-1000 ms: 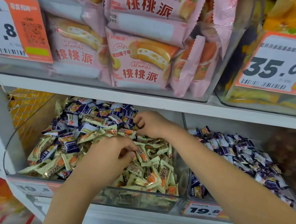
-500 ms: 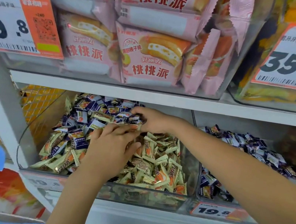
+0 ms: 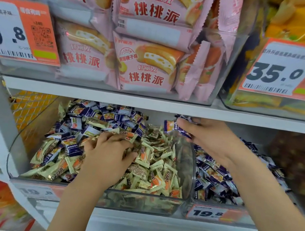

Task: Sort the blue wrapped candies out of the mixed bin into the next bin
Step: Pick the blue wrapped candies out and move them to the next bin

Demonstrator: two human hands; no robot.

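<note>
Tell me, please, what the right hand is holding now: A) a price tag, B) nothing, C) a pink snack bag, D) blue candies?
D: the right hand grips blue candies above the wall between the two bins.

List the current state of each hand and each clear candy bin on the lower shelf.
Right hand: grips blue wrapped candies, raised over the divider between the bins.
Left hand: fingers curled into the candy pile, palm down.
Clear plastic mixed bin: holds cream-and-orange candies in front, blue ones toward the back left.
Clear plastic next bin: holds blue candies only.
</note>
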